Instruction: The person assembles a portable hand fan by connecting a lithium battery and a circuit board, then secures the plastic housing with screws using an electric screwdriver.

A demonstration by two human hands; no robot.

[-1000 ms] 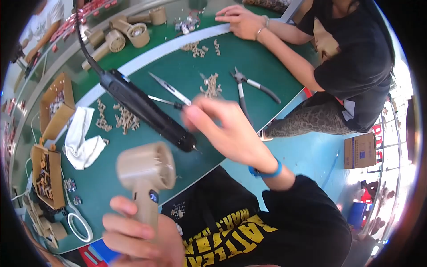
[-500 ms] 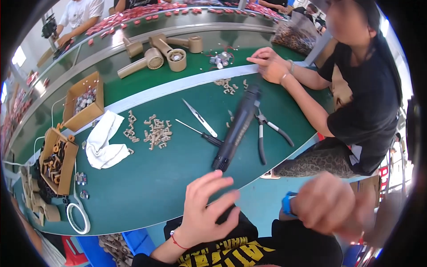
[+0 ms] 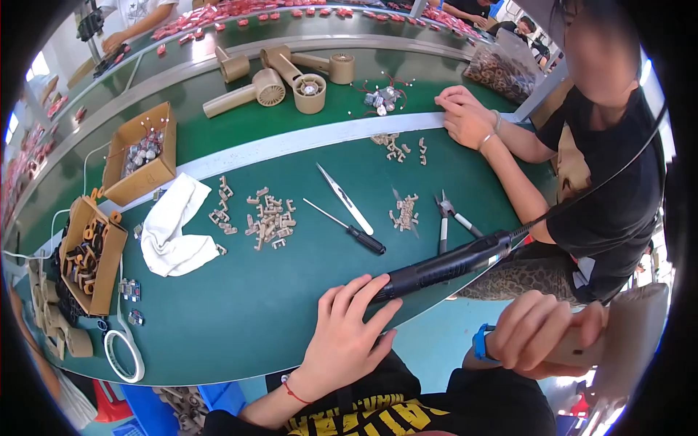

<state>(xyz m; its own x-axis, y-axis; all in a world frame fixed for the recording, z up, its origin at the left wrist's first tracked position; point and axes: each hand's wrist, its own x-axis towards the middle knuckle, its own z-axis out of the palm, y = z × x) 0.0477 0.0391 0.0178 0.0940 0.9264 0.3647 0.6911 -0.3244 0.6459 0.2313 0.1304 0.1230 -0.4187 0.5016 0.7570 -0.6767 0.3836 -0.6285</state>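
Dark green on the desk (image 3: 233,320); black on the power screwdriver (image 3: 451,267); beige on the handheld device (image 3: 631,330). Bright blue on the wristband (image 3: 480,342); yellow-on-black print on the shirt (image 3: 400,417); leopard print on the co-worker's trousers (image 3: 502,277).

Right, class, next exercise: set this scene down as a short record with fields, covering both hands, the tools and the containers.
Left hand: fingers spread, at the near end of a black cylindrical corded power tool
Right hand: holds a beige plastic device, partly blurred
Tools on the green table: silver pointed metal tweezers, black-handled slim metal screwdriver, grey-handled metal pliers
Containers: two open brown cardboard boxes of small parts, at the left
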